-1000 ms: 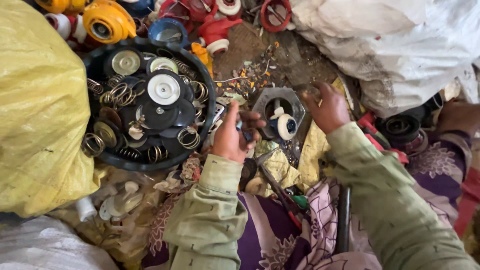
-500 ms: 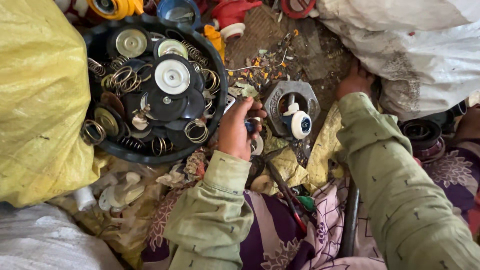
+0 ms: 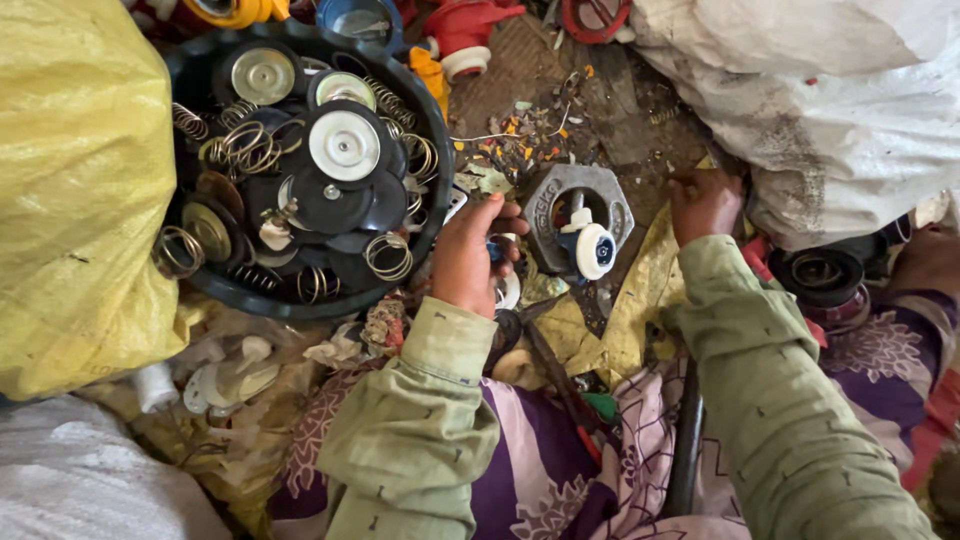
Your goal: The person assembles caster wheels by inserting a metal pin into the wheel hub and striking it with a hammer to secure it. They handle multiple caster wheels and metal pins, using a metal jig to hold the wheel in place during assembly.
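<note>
- My left hand (image 3: 470, 262) — fingers curled on a small blue-and-white part (image 3: 497, 252), just right of the black tub (image 3: 300, 300).
- Right hand (image 3: 703, 203) — fist down by the white sack (image 3: 800, 110); grip unclear.
- Grey hex casting (image 3: 578, 205) sits between the hands.

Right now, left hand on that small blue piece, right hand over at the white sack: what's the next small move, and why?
Probably bring the left hand a little right toward the grey hexagonal metal block. Its fingers pinch a small blue part, and a white wheel piece already stands in the block's opening just beside it. The right hand rests at the edge of the white sack; whether it holds anything cannot be told.
</note>
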